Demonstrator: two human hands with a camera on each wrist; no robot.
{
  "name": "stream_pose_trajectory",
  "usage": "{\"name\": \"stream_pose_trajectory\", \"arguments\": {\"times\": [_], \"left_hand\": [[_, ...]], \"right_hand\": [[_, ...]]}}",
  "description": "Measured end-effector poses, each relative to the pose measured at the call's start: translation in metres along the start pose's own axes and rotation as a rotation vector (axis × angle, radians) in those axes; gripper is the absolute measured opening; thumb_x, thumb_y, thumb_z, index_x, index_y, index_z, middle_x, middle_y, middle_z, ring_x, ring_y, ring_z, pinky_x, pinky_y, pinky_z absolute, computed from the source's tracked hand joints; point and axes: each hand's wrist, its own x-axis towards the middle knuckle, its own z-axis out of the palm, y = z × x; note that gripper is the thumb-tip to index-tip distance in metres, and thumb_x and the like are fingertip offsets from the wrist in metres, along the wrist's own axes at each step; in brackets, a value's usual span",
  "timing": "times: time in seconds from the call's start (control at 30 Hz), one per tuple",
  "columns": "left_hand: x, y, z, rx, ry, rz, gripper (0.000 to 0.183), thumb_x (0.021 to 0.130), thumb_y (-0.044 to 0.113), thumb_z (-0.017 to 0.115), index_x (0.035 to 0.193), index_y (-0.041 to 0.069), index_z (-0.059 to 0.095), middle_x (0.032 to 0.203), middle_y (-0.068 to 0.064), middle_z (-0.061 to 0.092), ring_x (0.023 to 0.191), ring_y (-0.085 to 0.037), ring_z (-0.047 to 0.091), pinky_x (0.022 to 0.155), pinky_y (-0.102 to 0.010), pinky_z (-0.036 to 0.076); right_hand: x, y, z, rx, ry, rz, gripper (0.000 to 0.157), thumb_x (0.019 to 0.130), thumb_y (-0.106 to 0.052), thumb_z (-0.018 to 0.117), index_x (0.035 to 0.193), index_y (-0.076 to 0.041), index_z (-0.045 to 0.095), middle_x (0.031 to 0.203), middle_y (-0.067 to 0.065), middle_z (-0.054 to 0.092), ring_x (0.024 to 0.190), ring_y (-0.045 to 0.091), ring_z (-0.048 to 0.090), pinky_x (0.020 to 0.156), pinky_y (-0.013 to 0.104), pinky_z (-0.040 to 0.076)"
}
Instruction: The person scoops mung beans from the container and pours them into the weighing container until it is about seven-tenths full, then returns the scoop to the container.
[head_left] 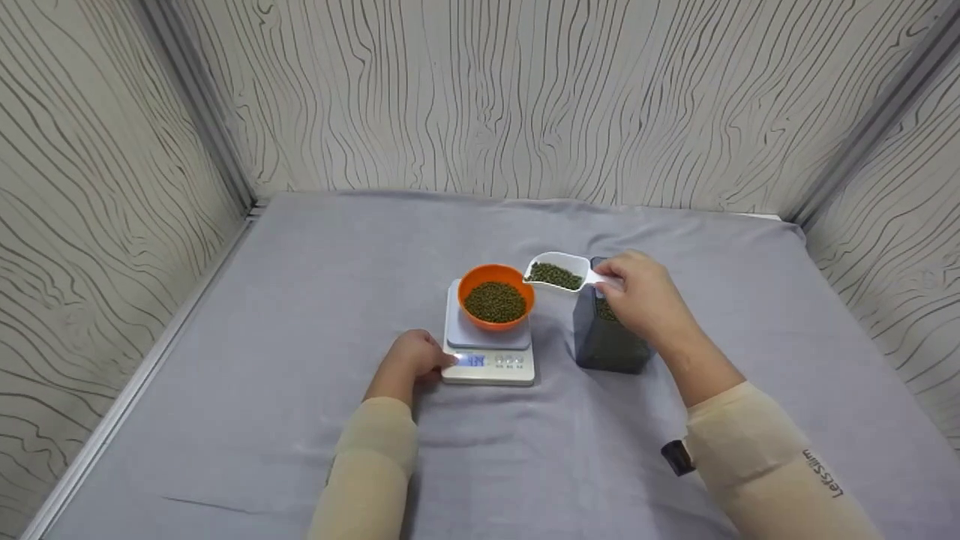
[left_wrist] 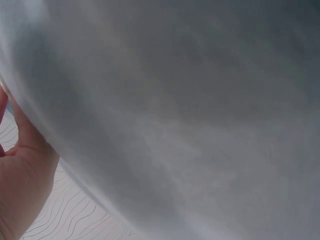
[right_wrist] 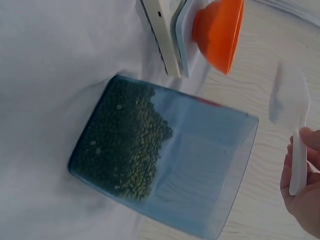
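My right hand [head_left: 643,292] pinches the handle of a white scoop [head_left: 585,265] carrying a small heap of mung beans [head_left: 553,276]. The scoop is level, its tip beside the right rim of an orange bowl [head_left: 496,271]. More mung beans [head_left: 495,301] lie in that bowl, which sits on the platform of a white kitchen scale [head_left: 491,373]. At the scale's front left corner, my left hand [head_left: 412,356] grips the edge, thumb beside the lit display [head_left: 471,361]. Its other fingers are mostly hidden. Grey cloth fills most of the left wrist view.
A clear bluish bin [right_wrist: 210,145] stands right of the scale, under my right hand, partly filled with mung beans [right_wrist: 125,145]. Grey cloth [head_left: 330,262] with wrinkles covers the table. Patterned panels [head_left: 525,97] rise at the back and both sides.
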Motion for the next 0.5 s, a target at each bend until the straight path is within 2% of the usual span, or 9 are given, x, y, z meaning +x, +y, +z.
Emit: {"name": "stream_pose_trajectory", "arguments": {"times": [0.17, 0.37, 0.5], "left_hand": [[-0.001, 0.0, 0.0, -0.018, -0.001, -0.004, 0.024, 0.075, 0.021, 0.075, 0.08, 0.007, 0.056, 0.069, -0.004, 0.054, 0.062, -0.015, 0.05, 0.055, -0.026, 0.042], [-0.002, 0.0, -0.001, -0.015, -0.005, -0.017, 0.024, 0.076, 0.022, 0.074, 0.082, 0.007, 0.057, 0.071, -0.004, 0.055, 0.063, -0.015, 0.05, 0.056, -0.027, 0.042], [-0.001, 0.0, -0.001, -0.008, -0.003, -0.013, 0.024, 0.076, 0.022, 0.075, 0.08, 0.007, 0.056, 0.07, -0.003, 0.054, 0.062, -0.015, 0.05, 0.054, -0.026, 0.041]], "right_hand": [[0.004, -0.007, 0.013, -0.085, 0.027, -0.087, 0.014, 0.075, 0.0, 0.067, 0.089, 0.004, 0.066, 0.088, 0.018, 0.061, 0.088, 0.035, 0.055, 0.081, 0.045, 0.042], [0.005, -0.014, 0.024, -0.199, 0.103, -0.26, 0.015, 0.069, 0.004, 0.069, 0.082, 0.004, 0.063, 0.075, 0.014, 0.051, 0.075, 0.035, 0.049, 0.071, 0.043, 0.04], [0.005, -0.019, 0.028, -0.314, 0.115, -0.361, 0.013, 0.07, 0.005, 0.068, 0.079, 0.003, 0.059, 0.074, 0.012, 0.047, 0.072, 0.031, 0.046, 0.068, 0.041, 0.04]]}}
